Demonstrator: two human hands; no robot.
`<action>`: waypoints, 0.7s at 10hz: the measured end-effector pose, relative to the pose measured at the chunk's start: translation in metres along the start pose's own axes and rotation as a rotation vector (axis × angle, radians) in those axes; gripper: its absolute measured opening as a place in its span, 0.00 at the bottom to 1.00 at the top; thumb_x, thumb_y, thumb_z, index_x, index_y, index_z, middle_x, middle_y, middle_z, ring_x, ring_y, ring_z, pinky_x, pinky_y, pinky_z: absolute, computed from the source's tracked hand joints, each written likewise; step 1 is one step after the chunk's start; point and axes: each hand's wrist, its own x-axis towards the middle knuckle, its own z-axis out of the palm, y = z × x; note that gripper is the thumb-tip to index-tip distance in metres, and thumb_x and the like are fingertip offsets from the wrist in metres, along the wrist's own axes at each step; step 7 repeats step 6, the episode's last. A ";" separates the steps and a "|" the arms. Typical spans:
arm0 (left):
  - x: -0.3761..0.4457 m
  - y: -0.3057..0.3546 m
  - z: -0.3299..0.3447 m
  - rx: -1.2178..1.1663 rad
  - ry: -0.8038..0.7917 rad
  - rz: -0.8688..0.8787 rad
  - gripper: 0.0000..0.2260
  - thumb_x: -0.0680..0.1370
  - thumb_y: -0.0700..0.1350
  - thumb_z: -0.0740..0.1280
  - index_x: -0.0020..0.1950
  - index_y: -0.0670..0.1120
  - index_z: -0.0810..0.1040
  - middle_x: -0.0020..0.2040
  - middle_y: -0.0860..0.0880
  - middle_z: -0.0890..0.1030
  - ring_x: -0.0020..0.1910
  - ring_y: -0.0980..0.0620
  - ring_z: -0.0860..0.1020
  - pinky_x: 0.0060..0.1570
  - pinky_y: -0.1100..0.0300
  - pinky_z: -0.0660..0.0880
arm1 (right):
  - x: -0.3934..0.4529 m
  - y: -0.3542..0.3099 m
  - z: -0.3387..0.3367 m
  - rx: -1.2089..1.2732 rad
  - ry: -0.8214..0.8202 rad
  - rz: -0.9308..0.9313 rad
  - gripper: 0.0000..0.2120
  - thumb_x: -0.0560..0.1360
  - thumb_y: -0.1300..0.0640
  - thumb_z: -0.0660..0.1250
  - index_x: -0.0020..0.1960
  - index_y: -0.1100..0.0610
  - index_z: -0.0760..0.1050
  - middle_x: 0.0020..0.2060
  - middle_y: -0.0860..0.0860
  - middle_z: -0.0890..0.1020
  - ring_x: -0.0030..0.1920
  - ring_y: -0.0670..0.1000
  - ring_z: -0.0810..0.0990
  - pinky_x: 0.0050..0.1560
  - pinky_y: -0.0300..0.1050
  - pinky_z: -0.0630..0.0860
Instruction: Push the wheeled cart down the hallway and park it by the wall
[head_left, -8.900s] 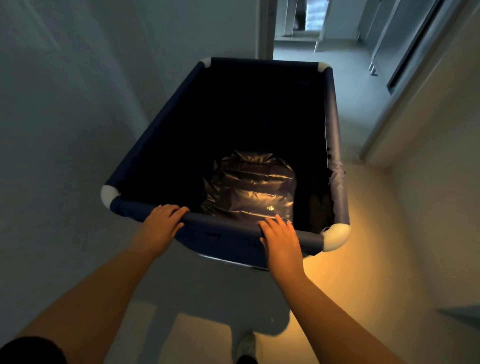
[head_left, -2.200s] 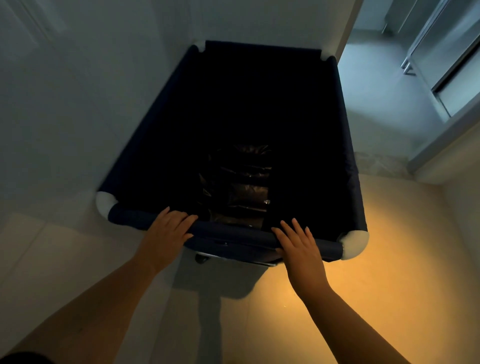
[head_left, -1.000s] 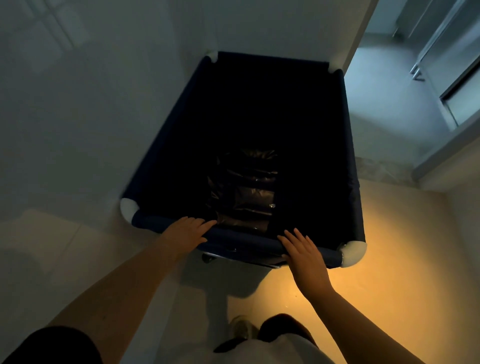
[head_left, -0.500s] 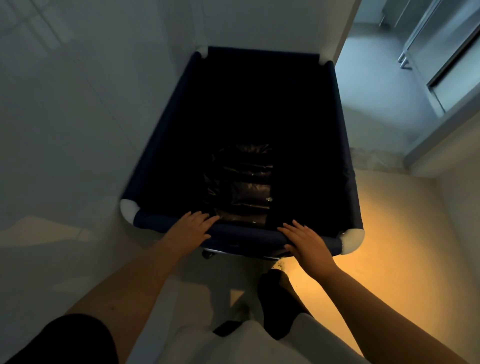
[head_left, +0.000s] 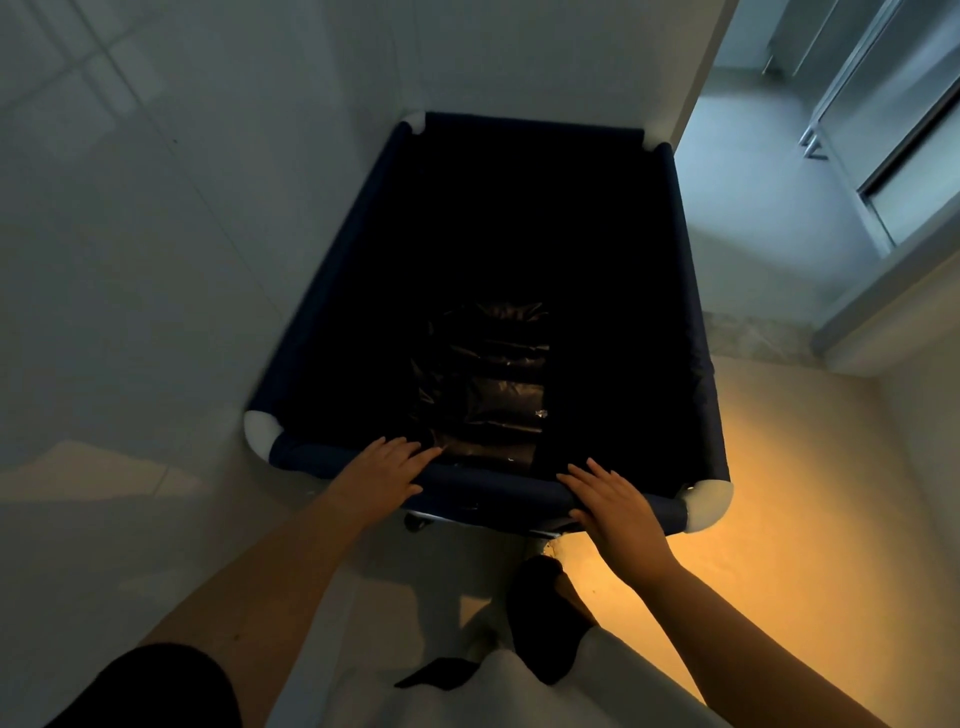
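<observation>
Dim hallway, pale tiled floor (head_left: 130, 519), warm orange light patch to my right. Nearest me, a dark foot (head_left: 540, 618) stepping forward under the cart. My left hand (head_left: 382, 475) lies flat on the cart's near rail (head_left: 493, 493), fingers extended, not wrapped. My right hand (head_left: 615, 506) also rests on it, fingers spread open, palm down. The navy fabric cart (head_left: 322, 322) sits close along the white wall (head_left: 311, 78), black bag (head_left: 488, 389) inside. Beyond, a doorway (head_left: 779, 156).

Cart (head_left: 332, 312) against wall (head_left: 182, 234) on its left — bag (head_left: 483, 384) lies inside.
</observation>
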 end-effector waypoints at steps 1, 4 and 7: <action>-0.001 0.002 0.000 -0.006 0.021 -0.003 0.26 0.82 0.52 0.53 0.76 0.50 0.47 0.76 0.46 0.58 0.74 0.48 0.56 0.73 0.51 0.49 | 0.001 0.001 0.000 -0.004 0.013 -0.007 0.21 0.80 0.50 0.56 0.72 0.47 0.58 0.73 0.48 0.64 0.75 0.50 0.54 0.74 0.47 0.48; -0.003 0.010 -0.019 -0.112 -0.152 -0.086 0.23 0.82 0.53 0.51 0.75 0.48 0.52 0.71 0.43 0.66 0.68 0.45 0.65 0.69 0.50 0.60 | 0.006 -0.010 -0.028 0.023 -0.204 0.045 0.22 0.79 0.52 0.58 0.72 0.51 0.58 0.68 0.53 0.71 0.67 0.54 0.68 0.67 0.47 0.65; 0.009 0.027 -0.086 -0.311 -0.461 -0.153 0.25 0.81 0.56 0.52 0.75 0.46 0.53 0.75 0.42 0.61 0.71 0.43 0.62 0.70 0.50 0.60 | 0.029 -0.007 -0.096 -0.075 -0.566 0.104 0.22 0.79 0.49 0.57 0.71 0.52 0.60 0.69 0.55 0.69 0.67 0.57 0.68 0.65 0.49 0.65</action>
